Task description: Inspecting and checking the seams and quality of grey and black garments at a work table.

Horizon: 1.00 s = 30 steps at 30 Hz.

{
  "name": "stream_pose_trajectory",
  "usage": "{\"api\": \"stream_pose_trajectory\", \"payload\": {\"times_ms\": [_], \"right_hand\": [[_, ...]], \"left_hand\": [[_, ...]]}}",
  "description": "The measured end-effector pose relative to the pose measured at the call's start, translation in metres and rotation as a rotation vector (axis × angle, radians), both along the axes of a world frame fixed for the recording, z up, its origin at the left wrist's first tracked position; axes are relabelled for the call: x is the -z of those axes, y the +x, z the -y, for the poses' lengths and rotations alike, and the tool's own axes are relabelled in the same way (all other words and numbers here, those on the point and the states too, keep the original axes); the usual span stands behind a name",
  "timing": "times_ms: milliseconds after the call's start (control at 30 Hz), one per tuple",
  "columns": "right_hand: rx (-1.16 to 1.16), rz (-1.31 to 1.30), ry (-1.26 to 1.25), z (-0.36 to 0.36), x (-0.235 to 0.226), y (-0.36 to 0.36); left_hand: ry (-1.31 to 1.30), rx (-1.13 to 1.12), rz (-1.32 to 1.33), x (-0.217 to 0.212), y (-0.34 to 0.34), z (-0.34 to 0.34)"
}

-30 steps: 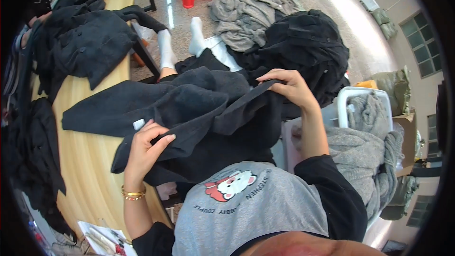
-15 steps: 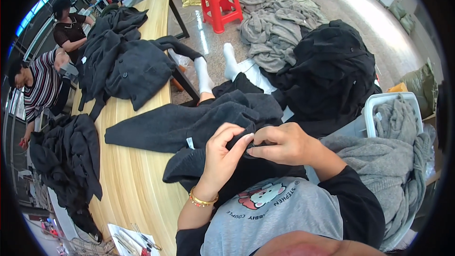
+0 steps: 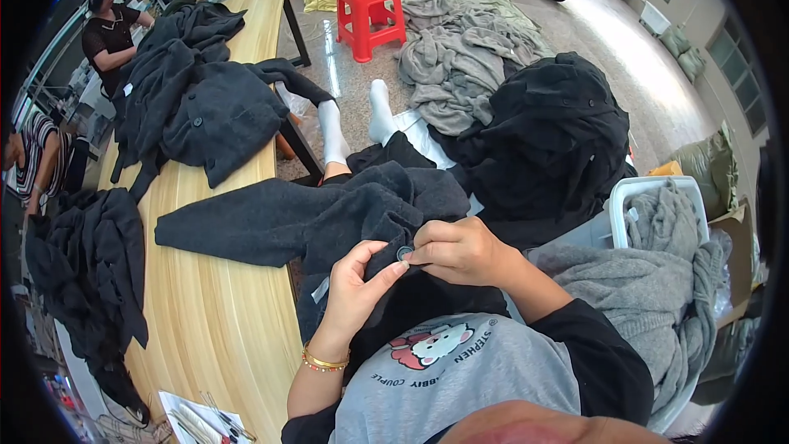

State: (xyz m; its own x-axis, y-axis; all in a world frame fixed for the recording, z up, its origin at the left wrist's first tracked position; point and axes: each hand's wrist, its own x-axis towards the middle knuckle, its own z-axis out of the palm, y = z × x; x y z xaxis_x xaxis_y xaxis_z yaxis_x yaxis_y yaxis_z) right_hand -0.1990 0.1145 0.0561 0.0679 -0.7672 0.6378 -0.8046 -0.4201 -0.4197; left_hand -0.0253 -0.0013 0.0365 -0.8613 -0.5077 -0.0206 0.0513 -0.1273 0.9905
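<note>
A dark grey knitted garment (image 3: 246, 218) lies across my lap, one tapering sleeve stretched over the wooden table on the left. My left hand (image 3: 357, 275) pinches a fold of it between thumb and fingers. Close against that fold, a round dark button (image 3: 403, 254) shows at the fingertips. My right hand (image 3: 456, 251) is closed in a pinch at the button from the other side. Whether a needle or thread is between the fingers is too small to tell. A pale label (image 3: 320, 290) shows on the garment beside my left wrist.
Dark garments (image 3: 234, 119) are heaped on the wooden table (image 3: 205, 304); tools rest on paper (image 3: 201, 419) at its near end. Right of me stand a dark pile (image 3: 567, 131) and a white bin (image 3: 618, 210) with grey knitwear. A red stool (image 3: 370, 20) is ahead. Two people work at left.
Both hands remain together at the garment, with the button now showing more plainly between them. The whole view has shifted slightly. The person in stripes has moved lower and farther left.
</note>
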Motion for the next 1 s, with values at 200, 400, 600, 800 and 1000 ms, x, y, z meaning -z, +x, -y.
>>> {"api": "stream_pose_trajectory", "payload": {"times_ms": [200,400,600,800,1000], "right_hand": [[-0.029,0.007,0.114,0.001,0.000,-0.002],[-0.054,0.025,0.179,0.006,0.005,0.002],[0.015,0.144,0.139,0.014,0.010,0.005],[-0.006,0.252,0.120,0.014,0.029,-0.002],[-0.119,0.377,0.328,0.010,0.027,-0.007]], "left_hand": [[0.232,-0.026,-0.027,0.010,0.000,-0.001],[0.272,-0.075,-0.005,0.023,0.005,0.002],[-0.467,-0.099,-0.014,0.018,0.008,0.007],[-0.553,-0.199,0.015,0.025,-0.007,0.002],[-0.370,-0.264,0.064,0.048,0.000,-0.003]]}}
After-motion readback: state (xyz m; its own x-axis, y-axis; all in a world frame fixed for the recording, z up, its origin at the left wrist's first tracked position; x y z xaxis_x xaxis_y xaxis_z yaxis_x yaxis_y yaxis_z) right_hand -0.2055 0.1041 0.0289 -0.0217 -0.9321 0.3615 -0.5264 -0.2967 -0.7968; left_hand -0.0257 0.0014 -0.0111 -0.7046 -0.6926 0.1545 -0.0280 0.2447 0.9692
